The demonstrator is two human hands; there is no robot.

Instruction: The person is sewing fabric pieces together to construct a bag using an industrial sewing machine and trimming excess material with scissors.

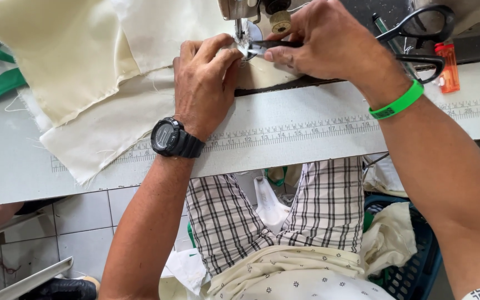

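The pale bench [306, 141] carries cream fabric [84, 72] spread left of the sewing machine head [245, 8], its edge under the needle. The left hand [204, 83] presses the cloth flat, fingers curled; the right hand [320, 41] pinches small snips [262, 47] at the presser foot (trimming thread, I judge, which needs a steady close cut). Black scissors [418, 41] and an orange lighter [448, 66] lie right.

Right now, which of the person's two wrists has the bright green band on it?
The right wrist, by the right hand, wears the thin bright green rubber wristband. The left wrist, by the left hand, wears a chunky black digital watch instead.
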